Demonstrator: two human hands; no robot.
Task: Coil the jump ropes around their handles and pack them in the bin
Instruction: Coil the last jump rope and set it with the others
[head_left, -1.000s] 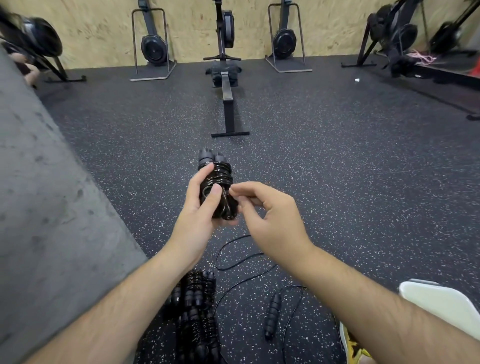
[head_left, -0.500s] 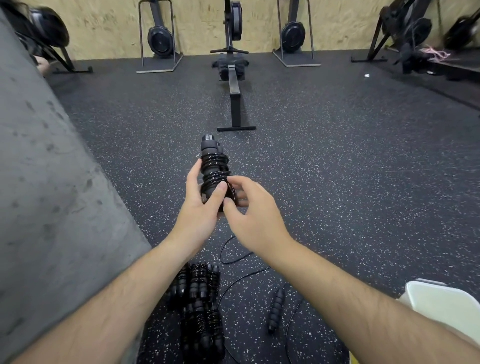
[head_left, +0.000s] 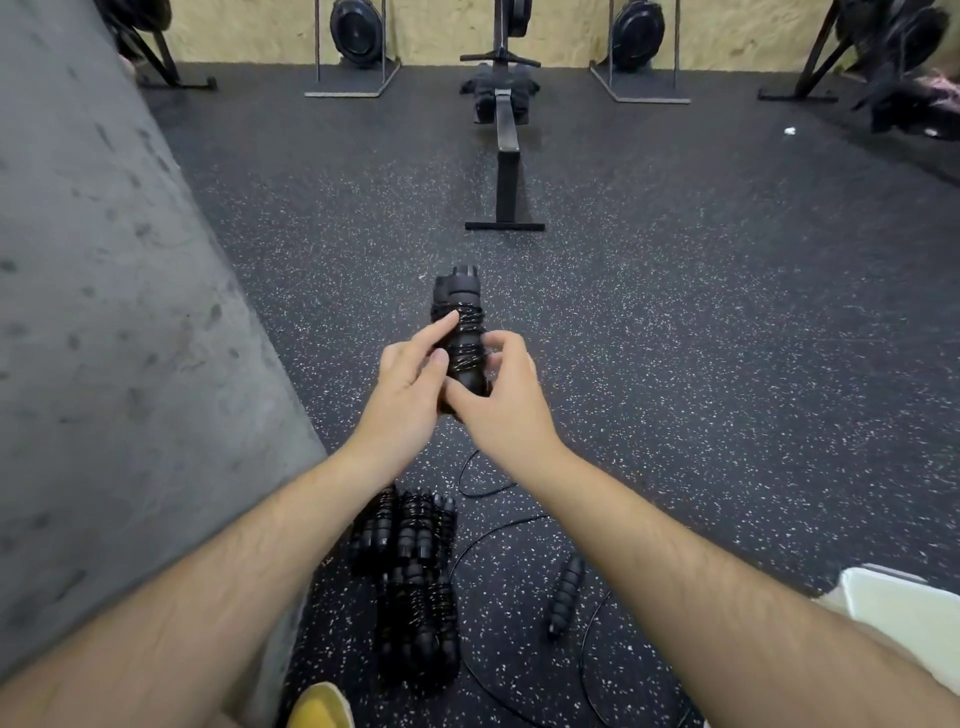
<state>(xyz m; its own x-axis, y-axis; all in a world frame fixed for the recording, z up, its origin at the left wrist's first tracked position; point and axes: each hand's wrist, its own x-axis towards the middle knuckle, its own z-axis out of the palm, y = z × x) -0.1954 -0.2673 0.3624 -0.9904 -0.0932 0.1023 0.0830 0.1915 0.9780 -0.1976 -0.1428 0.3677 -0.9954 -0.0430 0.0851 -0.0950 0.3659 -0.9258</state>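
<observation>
The left hand (head_left: 410, 384) grips the pair of black ribbed jump-rope handles (head_left: 462, 332) wound with thin black cord, finger and thumb over the coils. The right hand (head_left: 511, 400) curls round their lower right side; whether it pinches the cord's end cannot be told. The handles are held at frame centre, long axis running up the frame, caps away from the person. The white plastic bin (head_left: 904, 613), as it appears, sits at the lower right edge, well apart, so the right hand looks nearer for packing. Finished black coiled bundles (head_left: 410, 571) lie at lower centre.
</observation>
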